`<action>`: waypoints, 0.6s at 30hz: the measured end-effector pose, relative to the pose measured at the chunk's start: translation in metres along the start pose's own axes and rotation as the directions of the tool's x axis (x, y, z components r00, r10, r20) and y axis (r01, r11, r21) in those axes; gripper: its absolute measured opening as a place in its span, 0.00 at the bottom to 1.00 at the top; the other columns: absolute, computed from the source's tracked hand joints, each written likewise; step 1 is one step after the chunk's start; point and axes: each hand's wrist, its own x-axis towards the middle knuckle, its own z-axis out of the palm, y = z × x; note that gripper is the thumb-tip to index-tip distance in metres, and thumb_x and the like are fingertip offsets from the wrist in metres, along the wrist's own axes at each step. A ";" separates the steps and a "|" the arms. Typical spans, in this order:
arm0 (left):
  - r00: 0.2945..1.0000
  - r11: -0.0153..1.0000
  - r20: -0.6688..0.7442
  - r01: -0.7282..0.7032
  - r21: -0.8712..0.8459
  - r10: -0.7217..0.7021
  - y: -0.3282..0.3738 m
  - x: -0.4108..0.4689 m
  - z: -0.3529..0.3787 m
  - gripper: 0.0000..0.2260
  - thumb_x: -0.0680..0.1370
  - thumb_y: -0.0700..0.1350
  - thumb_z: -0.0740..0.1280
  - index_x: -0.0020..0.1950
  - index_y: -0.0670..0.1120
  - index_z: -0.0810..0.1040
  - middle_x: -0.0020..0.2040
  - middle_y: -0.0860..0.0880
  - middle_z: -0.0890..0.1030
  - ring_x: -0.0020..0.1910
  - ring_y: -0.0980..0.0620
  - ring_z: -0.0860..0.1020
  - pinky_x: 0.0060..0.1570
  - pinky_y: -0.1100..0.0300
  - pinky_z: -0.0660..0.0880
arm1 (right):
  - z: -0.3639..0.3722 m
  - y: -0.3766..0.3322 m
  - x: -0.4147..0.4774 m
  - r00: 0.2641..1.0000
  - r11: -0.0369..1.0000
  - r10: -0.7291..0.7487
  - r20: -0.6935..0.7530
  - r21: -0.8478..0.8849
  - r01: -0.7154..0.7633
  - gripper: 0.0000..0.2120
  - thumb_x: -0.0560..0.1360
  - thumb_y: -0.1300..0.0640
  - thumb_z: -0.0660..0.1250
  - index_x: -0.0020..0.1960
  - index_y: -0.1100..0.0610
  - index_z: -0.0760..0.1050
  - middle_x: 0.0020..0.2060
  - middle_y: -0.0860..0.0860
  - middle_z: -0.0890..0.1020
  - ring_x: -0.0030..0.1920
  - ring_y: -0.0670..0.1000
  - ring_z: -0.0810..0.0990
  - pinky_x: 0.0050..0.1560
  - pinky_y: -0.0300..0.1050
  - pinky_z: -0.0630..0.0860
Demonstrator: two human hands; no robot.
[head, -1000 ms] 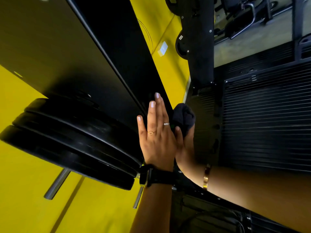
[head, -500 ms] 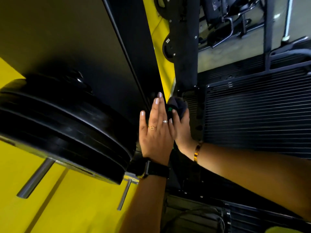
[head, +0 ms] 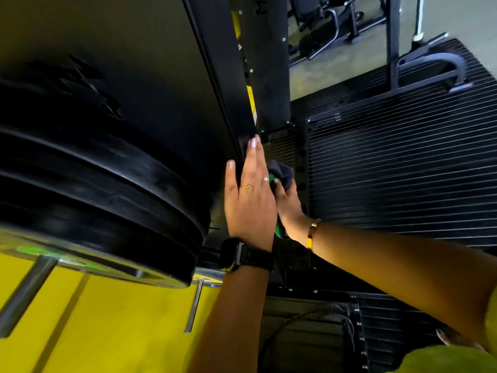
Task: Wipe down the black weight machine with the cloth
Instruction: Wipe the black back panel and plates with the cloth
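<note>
The black weight machine's flat panel (head: 150, 76) slants across the upper left, ending in a long edge rail (head: 228, 84). My left hand (head: 248, 200) lies flat with straight fingers against the lower end of that rail, fingertips pointing up. Just behind it, my right hand (head: 289, 208) grips a dark cloth (head: 281, 175) with a green patch, bunched against the machine's frame. Most of the right hand's fingers are hidden behind the left hand.
Stacked black weight plates (head: 102, 189) bulge at the left, close to my left wrist, with steel pegs (head: 24, 292) below over yellow floor. A ribbed black mat (head: 398, 168) fills the right. A black upright column (head: 269, 60) and other gym equipment (head: 336, 25) stand beyond.
The view has swung so the plates and panel fill more of the left. The cloth has slid lower against the frame and now shows less, tucked behind my left hand.
</note>
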 end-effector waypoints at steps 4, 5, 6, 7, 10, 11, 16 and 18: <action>0.998 1.000 0.056 -0.018 0.023 0.017 0.000 -0.002 -0.002 0.25 0.82 0.43 0.39 0.80 0.42 0.48 0.79 0.46 0.47 0.76 0.45 0.41 0.70 0.39 0.30 | 0.003 -0.011 -0.021 0.989 0.989 -0.145 -0.026 0.026 0.146 0.18 0.82 0.53 0.58 0.70 0.42 0.60 0.67 0.48 0.73 0.65 0.47 0.72 0.69 0.49 0.68; 0.997 0.999 0.074 -0.030 0.025 0.028 0.000 -0.003 -0.004 0.26 0.81 0.44 0.41 0.80 0.42 0.48 0.79 0.46 0.46 0.76 0.44 0.40 0.69 0.39 0.30 | 0.003 -0.008 -0.030 0.985 0.984 -0.173 -0.018 0.043 0.173 0.19 0.82 0.54 0.58 0.70 0.41 0.58 0.68 0.47 0.71 0.67 0.46 0.70 0.70 0.48 0.67; 0.995 0.999 0.094 -0.038 0.028 0.035 0.001 -0.004 -0.005 0.26 0.81 0.45 0.43 0.80 0.42 0.48 0.79 0.45 0.45 0.75 0.44 0.38 0.69 0.38 0.30 | 0.003 -0.001 -0.037 0.984 0.983 -0.179 -0.008 0.049 0.179 0.21 0.82 0.54 0.57 0.71 0.40 0.56 0.70 0.46 0.70 0.69 0.45 0.69 0.71 0.47 0.66; 0.993 0.999 0.109 -0.044 0.030 0.041 0.003 -0.006 -0.005 0.27 0.81 0.46 0.44 0.80 0.42 0.48 0.80 0.45 0.45 0.75 0.44 0.38 0.69 0.37 0.30 | 0.003 0.007 -0.043 0.986 0.986 -0.166 0.001 0.038 0.165 0.23 0.82 0.53 0.57 0.73 0.40 0.53 0.72 0.47 0.68 0.70 0.46 0.68 0.71 0.48 0.66; 0.993 0.999 0.115 -0.028 0.016 0.026 0.004 -0.009 -0.006 0.27 0.81 0.48 0.47 0.80 0.42 0.48 0.80 0.45 0.45 0.76 0.46 0.39 0.71 0.39 0.37 | -0.001 0.031 -0.051 0.995 0.995 -0.094 0.022 -0.028 0.095 0.25 0.81 0.47 0.58 0.70 0.33 0.48 0.74 0.48 0.65 0.72 0.48 0.66 0.72 0.54 0.65; 0.992 0.999 0.125 -0.029 0.020 0.026 0.005 -0.010 -0.007 0.27 0.81 0.46 0.45 0.80 0.42 0.48 0.80 0.45 0.45 0.76 0.46 0.39 0.72 0.40 0.38 | -0.004 0.036 -0.053 0.997 0.996 -0.067 0.034 -0.051 0.069 0.26 0.81 0.48 0.58 0.72 0.35 0.47 0.74 0.49 0.66 0.72 0.49 0.66 0.72 0.55 0.66; 0.991 0.998 0.134 -0.020 0.060 0.012 0.007 -0.011 -0.008 0.29 0.77 0.38 0.36 0.79 0.39 0.45 0.80 0.42 0.42 0.74 0.41 0.32 0.68 0.38 0.31 | -0.019 0.050 -0.033 0.993 0.961 0.023 0.113 -0.277 0.009 0.28 0.82 0.49 0.57 0.78 0.49 0.50 0.72 0.49 0.68 0.69 0.49 0.70 0.69 0.45 0.68; 0.998 0.998 0.068 -0.003 0.057 -0.001 0.011 -0.013 0.001 0.26 0.80 0.42 0.44 0.80 0.40 0.47 0.80 0.45 0.45 0.76 0.43 0.37 0.70 0.40 0.33 | -0.020 0.049 -0.019 0.991 0.960 0.102 0.086 -0.269 -0.075 0.27 0.82 0.49 0.57 0.78 0.51 0.52 0.72 0.50 0.68 0.69 0.50 0.70 0.67 0.42 0.67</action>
